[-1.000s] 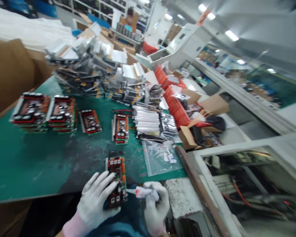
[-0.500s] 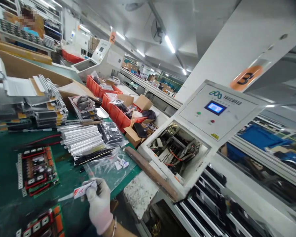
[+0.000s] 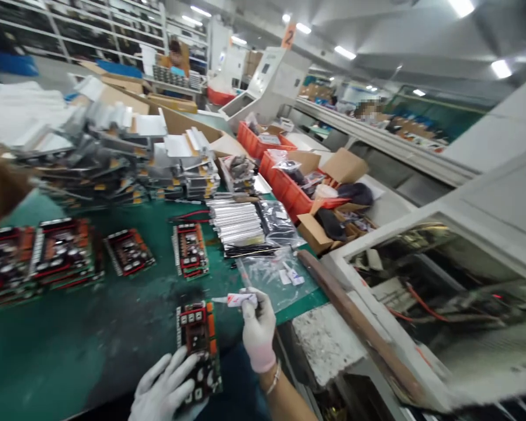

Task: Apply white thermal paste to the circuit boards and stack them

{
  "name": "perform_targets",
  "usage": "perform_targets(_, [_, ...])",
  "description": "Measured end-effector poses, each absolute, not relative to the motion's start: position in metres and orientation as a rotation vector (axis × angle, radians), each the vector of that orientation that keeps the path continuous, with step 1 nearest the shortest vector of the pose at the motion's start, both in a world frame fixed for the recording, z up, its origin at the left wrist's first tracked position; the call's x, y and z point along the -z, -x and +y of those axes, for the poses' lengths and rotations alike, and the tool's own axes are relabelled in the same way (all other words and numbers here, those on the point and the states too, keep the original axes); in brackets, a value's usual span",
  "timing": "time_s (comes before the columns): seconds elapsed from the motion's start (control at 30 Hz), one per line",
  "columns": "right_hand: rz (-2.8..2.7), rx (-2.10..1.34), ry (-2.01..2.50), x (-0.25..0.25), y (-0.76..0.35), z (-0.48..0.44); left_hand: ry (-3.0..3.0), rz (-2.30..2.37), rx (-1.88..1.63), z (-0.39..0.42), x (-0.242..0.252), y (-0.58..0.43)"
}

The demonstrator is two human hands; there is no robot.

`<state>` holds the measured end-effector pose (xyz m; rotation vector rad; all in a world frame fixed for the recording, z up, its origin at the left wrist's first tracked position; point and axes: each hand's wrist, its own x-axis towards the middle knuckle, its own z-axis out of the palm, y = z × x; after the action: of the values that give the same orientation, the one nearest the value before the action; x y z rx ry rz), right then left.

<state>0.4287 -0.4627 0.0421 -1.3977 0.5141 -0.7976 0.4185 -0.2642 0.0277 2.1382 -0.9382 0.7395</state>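
Note:
My right hand (image 3: 258, 327), in a white glove, is closed around a small white squeeze tube (image 3: 241, 300) with red marks. Its thin pale nozzle points left, above the top edge of a circuit board (image 3: 197, 333). That board has red, black and orange parts. My left hand (image 3: 169, 386), gloved too, lies with fingers spread over the board's lower left part and covers some of it. Beyond them, another circuit board (image 3: 190, 248) lies on the green table mat (image 3: 127, 327). To the right of it is a clear plastic bag (image 3: 263, 275) with nozzle-like pieces.
Stacked circuit boards (image 3: 65, 251) lie at the left, below piled metal profiles (image 3: 109, 152). A bundle of silver strips (image 3: 236, 222) is at the back. Red crates (image 3: 287, 187) and an open carton (image 3: 315, 231) stand beyond. A white machine (image 3: 421, 304) and brown bar (image 3: 355, 316) flank the right.
My view has swung left and down. My left hand has come into view on the nearest board. My right hand still holds the tube, now by that board's top edge.

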Motion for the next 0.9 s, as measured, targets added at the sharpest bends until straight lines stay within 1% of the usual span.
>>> perform_targets(0.13, [0.528, 0.807, 1.508, -0.038, -0.423, -0.463, -2.181, -0.944, -0.656, -0.270, -0.027, -0.412])
perform_targets(0.43, [0.525, 0.836, 1.581, -0.039, -0.421, -0.462, -2.181, -0.982, -0.638, -0.260, -0.019, -0.409])
perform_targets(0.9, [0.270, 0.967, 1.839, -0.046, -0.404, -0.463, -2.175, -0.949, -0.600, -0.263, -0.023, -0.409])
